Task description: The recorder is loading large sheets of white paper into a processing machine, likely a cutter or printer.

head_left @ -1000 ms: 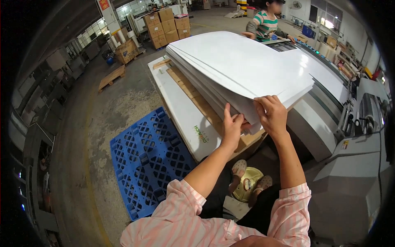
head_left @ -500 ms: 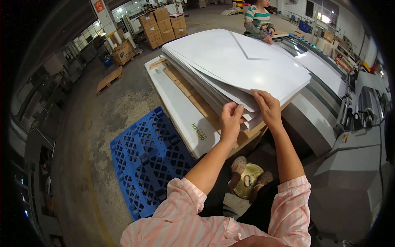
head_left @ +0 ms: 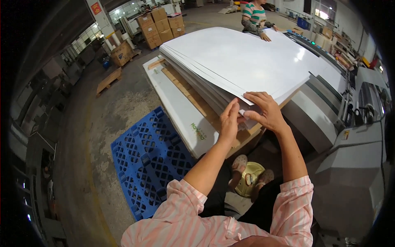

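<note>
A thick stack of large white sheets (head_left: 230,57) lies in front of me, its near corner slightly fanned. My left hand (head_left: 229,121) is at the left side of that corner, fingers upright and close together around the edges of the lower sheets; its thumb is partly hidden. My right hand (head_left: 266,112) has its fingers spread over the top sheet's corner. Its thumb is apart from them, beside the tips of the sheets below. A gap shows between the raised top corner and the sheets under it.
A person (head_left: 256,18) stands at the far side, hands on white sheet material. A grey machine (head_left: 349,164) is at the right. Beside the stack's white base board (head_left: 185,111) lies a blue plastic pallet (head_left: 152,164). Cardboard boxes (head_left: 160,26) stand farther back. A yellow round stool (head_left: 249,181) is below.
My right hand has loosened, its thumb moving apart from its fingers. My left fingers have straightened upward. The other person's hands have shifted, and white sheet now covers more of the machine bed.
</note>
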Tool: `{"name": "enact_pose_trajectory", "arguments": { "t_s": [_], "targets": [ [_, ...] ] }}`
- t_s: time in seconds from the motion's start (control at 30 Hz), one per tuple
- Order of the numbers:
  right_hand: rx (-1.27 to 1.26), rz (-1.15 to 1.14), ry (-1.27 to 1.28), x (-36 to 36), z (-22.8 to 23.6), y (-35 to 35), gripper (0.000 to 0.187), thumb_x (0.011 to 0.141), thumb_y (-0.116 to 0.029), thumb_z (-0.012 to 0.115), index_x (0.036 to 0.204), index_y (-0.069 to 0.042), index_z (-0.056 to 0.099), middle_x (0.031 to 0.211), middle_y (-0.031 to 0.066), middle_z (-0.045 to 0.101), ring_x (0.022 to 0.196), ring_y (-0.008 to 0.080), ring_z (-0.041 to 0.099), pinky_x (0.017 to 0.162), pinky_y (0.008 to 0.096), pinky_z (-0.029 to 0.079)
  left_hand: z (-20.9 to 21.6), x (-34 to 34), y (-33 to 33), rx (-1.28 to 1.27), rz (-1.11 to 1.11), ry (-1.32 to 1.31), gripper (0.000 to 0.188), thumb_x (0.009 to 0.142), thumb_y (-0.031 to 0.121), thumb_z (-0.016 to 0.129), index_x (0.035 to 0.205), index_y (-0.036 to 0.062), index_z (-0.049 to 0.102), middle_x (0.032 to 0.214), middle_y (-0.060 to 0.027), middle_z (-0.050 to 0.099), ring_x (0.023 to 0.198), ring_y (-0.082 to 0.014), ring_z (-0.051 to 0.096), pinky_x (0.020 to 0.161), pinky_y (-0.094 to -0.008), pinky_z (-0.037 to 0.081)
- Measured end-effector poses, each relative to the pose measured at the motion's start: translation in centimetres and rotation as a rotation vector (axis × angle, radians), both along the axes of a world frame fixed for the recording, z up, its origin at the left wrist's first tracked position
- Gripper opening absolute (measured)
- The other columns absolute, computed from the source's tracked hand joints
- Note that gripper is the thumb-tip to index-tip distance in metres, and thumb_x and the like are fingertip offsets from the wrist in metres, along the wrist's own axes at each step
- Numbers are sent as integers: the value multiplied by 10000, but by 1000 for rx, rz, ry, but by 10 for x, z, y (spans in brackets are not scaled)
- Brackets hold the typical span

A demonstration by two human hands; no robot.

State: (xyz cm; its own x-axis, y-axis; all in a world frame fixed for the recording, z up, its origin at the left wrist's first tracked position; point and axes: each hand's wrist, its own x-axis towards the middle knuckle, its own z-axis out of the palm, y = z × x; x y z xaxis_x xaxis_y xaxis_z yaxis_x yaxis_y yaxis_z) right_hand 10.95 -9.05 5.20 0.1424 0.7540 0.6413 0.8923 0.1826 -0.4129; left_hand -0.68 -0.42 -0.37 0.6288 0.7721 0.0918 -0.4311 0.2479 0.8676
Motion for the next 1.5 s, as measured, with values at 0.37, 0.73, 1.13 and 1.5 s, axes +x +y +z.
{"name": "enact_pose_trajectory", "arguments": {
  "t_s": [0.37, 0.73, 1.13, 1.5],
  "targets": [
    [258, -111, 996, 6, 8, 21, 300, 870, -284, 569, 934, -1, 644, 821, 61, 624, 746, 120, 544, 655, 261, 438, -19, 9, -1, 309, 92, 135, 205, 831, 113, 584, 1004, 14, 632, 704, 2, 576, 641, -56, 501, 591, -211, 415],
    [5, -169, -166, 10, -11, 4, 292, 728, -38, 598, 1011, -108, 622, 979, 46, 626, 860, 253, 564, 734, 340, 474, 2, 0, 2, -66, -5, -109, 630, 883, 81, 473, 1375, 15, 86, 1005, -154, 551, 838, -214, 596, 699, -307, 524],
    [-4, -163, -262, 8, -7, -11, 233, 697, -39, 600, 922, -80, 640, 1129, 62, 558, 997, 244, 506, 833, 338, 446, -4, 5, 16, -41, -112, -138, 446, 857, 66, 506, 1246, -62, 330, 956, -134, 564, 834, -187, 590, 699, -315, 526],
    [-132, -227, -203, -12, 7, -13, 224, 772, -175, 582, 937, -37, 645, 1147, 97, 545, 1030, 266, 478, 876, 367, 377, -2, 7, 13, -71, -34, -86, 557, 848, 111, 566, 1282, -66, 265, 933, -132, 554, 763, -184, 593, 642, -308, 522]
  ]
}}
